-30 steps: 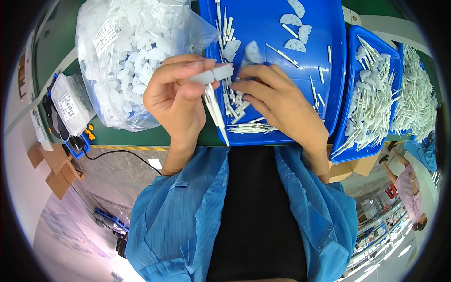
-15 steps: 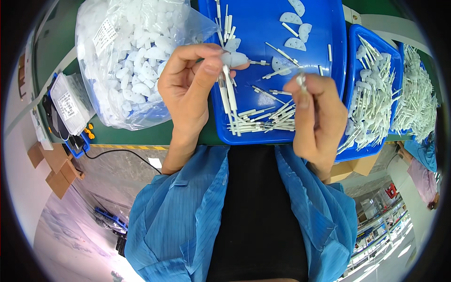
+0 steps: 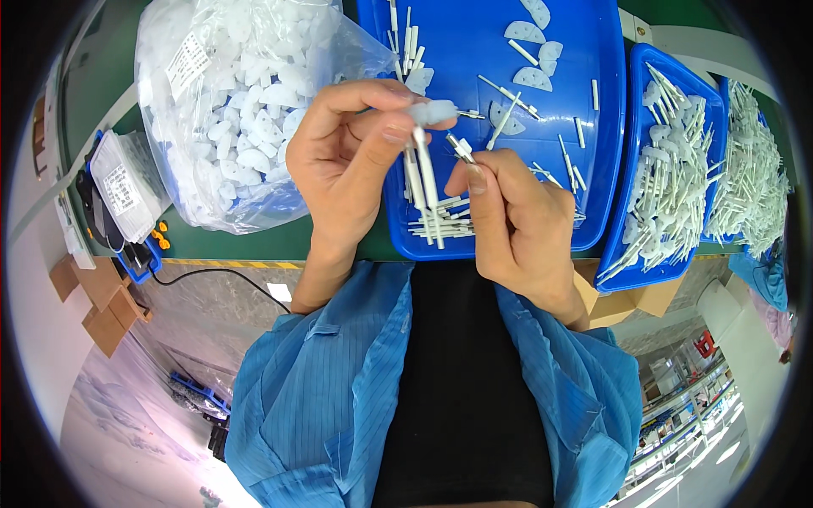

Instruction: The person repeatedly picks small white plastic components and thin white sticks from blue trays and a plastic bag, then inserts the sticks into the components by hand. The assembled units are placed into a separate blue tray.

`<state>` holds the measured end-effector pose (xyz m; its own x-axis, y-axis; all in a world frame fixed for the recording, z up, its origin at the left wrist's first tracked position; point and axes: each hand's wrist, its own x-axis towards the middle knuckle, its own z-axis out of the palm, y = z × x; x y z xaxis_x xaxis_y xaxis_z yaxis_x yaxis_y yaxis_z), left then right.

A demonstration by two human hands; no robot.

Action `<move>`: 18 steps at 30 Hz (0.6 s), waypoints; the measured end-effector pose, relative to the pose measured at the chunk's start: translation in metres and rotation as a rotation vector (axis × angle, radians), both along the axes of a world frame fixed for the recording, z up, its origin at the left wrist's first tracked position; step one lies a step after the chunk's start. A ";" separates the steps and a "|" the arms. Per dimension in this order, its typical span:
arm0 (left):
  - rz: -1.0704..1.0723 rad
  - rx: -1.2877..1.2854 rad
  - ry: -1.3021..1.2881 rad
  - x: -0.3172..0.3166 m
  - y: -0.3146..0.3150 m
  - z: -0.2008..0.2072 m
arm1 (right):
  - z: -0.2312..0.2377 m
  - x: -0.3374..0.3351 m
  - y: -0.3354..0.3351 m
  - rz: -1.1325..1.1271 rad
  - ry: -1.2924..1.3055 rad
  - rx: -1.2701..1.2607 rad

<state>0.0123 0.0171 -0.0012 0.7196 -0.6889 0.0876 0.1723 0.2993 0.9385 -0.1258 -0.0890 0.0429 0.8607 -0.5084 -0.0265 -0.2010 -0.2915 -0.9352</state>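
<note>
My left hand is closed in a pinch on a translucent white half-round plastic piece. Several white rods hang down from that piece, and one thin metal-ended rod sticks out to its right. Close by on the right, my right hand pinches a short white rod with metal prongs, its tip pointing up and left toward the plastic piece. A small gap separates the two. Both hands are above a blue tray holding loose rods and half-round pieces. My right fingers hide part of the rods underneath.
A clear bag full of white half-round pieces stands left of the tray. At the right, a smaller blue tray is heaped with rod-and-plastic pieces, with another heap beyond it. A white labelled stack sits at far left.
My right hand has moved left with the metal-pronged rod, close to the left hand. The left hand has shifted slightly, tilting the plastic piece and its rods.
</note>
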 end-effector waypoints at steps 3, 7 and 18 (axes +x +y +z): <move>-0.007 -0.006 -0.126 0.001 -0.002 -0.003 | 0.002 0.000 -0.003 -0.007 0.019 0.016; -0.032 -0.109 -0.152 0.006 0.002 -0.008 | -0.005 0.007 -0.002 -0.098 -0.053 0.054; 0.004 -0.091 -0.303 0.001 0.000 -0.005 | -0.004 0.000 -0.005 -0.067 -0.025 -0.075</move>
